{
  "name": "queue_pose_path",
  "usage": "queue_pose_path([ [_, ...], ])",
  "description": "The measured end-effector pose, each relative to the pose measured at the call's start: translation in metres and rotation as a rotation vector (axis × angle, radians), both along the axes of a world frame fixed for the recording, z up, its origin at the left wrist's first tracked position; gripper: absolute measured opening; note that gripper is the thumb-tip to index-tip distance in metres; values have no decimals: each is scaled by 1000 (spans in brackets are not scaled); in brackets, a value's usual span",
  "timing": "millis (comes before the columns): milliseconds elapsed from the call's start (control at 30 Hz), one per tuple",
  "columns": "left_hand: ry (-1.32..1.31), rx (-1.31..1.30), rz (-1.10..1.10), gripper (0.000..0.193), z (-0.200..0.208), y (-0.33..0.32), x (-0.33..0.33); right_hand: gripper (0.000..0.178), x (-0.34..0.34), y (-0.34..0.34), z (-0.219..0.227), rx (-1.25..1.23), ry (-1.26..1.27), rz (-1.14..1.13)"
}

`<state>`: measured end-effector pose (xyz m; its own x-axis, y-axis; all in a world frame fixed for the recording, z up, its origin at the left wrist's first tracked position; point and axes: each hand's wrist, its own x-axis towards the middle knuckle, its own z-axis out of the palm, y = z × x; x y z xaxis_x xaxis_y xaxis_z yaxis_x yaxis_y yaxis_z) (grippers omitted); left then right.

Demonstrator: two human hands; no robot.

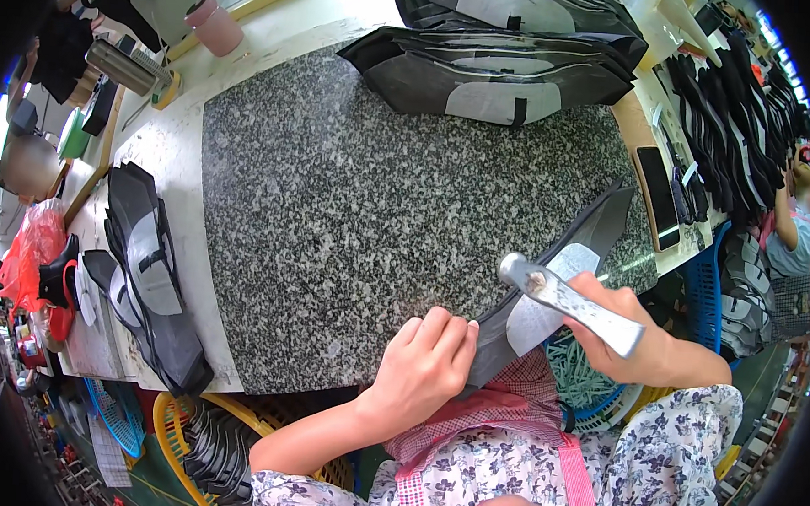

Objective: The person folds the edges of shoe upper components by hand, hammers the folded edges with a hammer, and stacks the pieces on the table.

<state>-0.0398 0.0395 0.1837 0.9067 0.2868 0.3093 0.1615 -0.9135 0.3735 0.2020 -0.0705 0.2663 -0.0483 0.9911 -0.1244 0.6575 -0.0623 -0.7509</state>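
My right hand (625, 342) is wrapped round a metal hammer (585, 308), its head raised just over a dark grey sheet piece (496, 354). This long piece slants across the near right edge of the speckled granite slab (352, 214), its lower end hanging over toward my apron. A pale rounded patch (531, 326) sits along its middle. My left hand (425, 366) is closed with its fingertips at the piece's left edge, near the slab's front. What lies under those fingers is partly hidden.
Stacked grey pieces (506, 70) lie at the slab's far edge, with more pieces (152, 267) to the left. A phone (657, 197) rests at the right. Baskets, one yellow (171, 442) and one blue (707, 287), stand below the table. A pink container (213, 28) is far left.
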Motion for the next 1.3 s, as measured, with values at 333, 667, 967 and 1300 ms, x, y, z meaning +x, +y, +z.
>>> queue_pose_path([
  [333,50,82,0,22,5,1,-13,24,-5,3,-6,-140,-147,101],
  [667,-80,-149,151,20,-7,-1,-25,33,-10,0,-17,-104,-148,183],
  [967,-189,-290,370,15,-14,-12,-31,37,-24,-3,-26,-214,-42,245],
  [1300,-102,46,222,20,-11,-24,-30,36,-25,6,-20,-149,-61,262],
])
